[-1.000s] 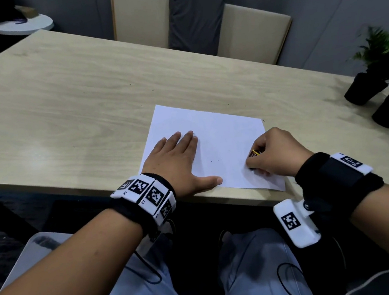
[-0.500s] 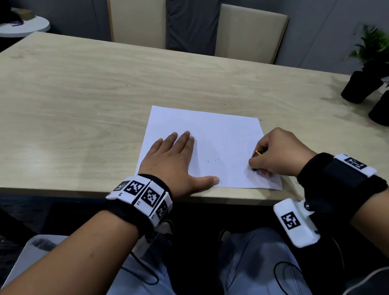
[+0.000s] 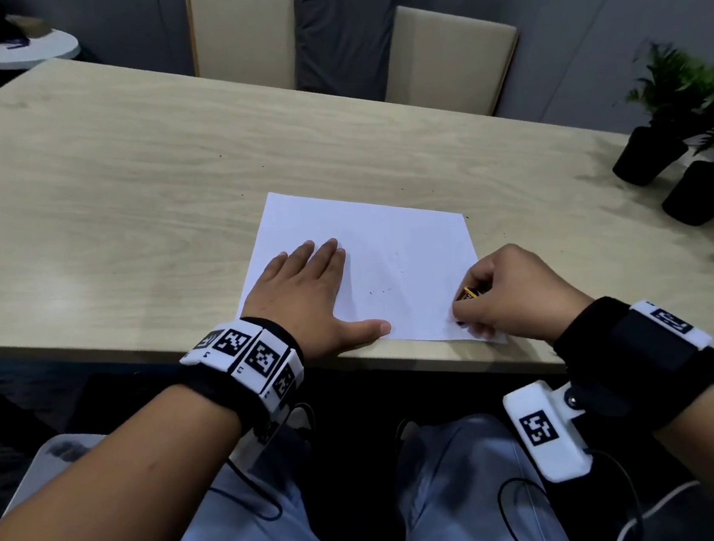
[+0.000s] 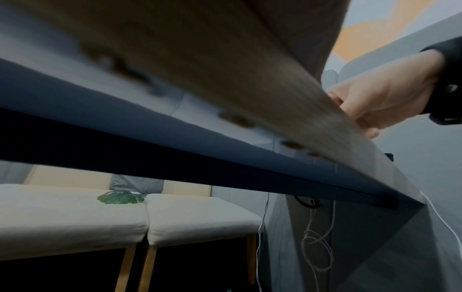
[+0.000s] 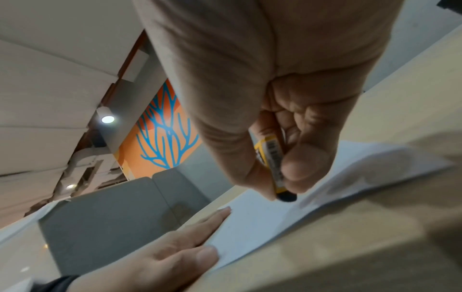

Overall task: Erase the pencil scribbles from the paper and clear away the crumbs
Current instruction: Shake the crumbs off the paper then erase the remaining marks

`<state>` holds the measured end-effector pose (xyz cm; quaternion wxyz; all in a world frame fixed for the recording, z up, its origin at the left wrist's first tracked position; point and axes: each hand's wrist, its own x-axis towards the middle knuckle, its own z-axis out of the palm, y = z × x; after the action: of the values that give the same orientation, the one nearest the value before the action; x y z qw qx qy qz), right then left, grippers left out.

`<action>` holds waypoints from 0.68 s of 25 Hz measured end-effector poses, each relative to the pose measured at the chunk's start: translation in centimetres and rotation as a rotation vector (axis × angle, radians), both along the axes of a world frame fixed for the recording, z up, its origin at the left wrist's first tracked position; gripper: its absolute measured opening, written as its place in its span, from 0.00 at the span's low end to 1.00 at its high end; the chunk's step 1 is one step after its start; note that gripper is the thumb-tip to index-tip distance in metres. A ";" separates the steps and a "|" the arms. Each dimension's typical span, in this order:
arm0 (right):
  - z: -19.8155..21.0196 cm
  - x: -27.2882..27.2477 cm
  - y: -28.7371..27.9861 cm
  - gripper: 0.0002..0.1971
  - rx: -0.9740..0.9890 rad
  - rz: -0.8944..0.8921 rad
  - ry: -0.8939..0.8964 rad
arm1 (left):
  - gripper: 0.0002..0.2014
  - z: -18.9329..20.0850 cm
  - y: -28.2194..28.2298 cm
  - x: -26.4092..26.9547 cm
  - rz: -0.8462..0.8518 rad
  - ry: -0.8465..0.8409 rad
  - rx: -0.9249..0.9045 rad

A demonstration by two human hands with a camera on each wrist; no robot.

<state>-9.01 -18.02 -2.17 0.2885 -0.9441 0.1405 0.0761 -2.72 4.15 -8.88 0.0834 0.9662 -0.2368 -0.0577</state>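
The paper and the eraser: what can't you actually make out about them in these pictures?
- Eraser: head view shows only a sliver; the right hand curls round it.
- Its tip on the paper: the right wrist view is blurred there, so contact is unclear.
- Pencil marks and crumbs: head view, only tiny dark specks, too small to tell apart.
- Paper under the left hand: covered by the palm.
- Left wrist view: the table edge blocks the paper.

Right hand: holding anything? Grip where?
The right hand pinches a yellow-sleeved eraser on its sleeve; dark tip meets paper. Left hand presses flat.
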 end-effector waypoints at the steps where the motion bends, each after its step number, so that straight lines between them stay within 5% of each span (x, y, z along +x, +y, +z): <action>1: -0.2 -0.2 0.3 0.03 -0.003 0.024 0.005 | 0.57 0.0 0.0 0.0 -0.001 0.002 0.001; 17: -0.6 -1.6 0.3 0.02 -0.077 0.014 0.006 | 0.57 -0.3 0.1 0.2 -0.005 -0.006 0.009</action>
<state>-10.60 -17.77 -2.73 0.2508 -0.9552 0.1378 0.0755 -2.50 4.26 -9.17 0.0782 0.9661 -0.2395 -0.0560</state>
